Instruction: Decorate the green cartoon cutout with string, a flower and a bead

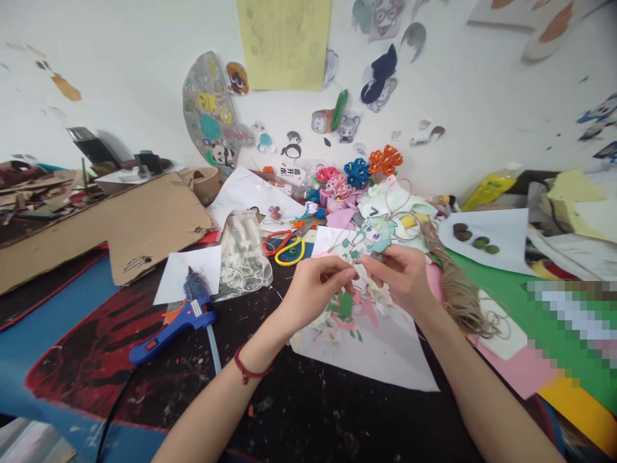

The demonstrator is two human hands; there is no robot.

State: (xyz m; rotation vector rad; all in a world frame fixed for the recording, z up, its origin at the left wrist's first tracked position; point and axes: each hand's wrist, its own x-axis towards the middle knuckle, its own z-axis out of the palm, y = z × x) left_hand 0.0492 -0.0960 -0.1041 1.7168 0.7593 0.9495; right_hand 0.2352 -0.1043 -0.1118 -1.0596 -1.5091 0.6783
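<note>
A paper cutout of a teal-haired cartoon figure [376,233] stands just above the fingers of my right hand [407,276], which is closed on its lower part. Close beside it, the fingertips of my left hand [318,286] are pinched together; what lies between them is too small to make out. Thin cord with small green leaf shapes runs near the cutout. Beneath both hands, a white paper sheet [366,360] carries green and pink paper scraps [344,307].
At left lies a blue glue gun [193,312] with its cable, beside a clear bag [243,251] of cord. Scissors with orange and yellow handles [289,247] lie ahead. A twine bundle [456,292] is at right. Crocheted flowers [357,172] stand behind.
</note>
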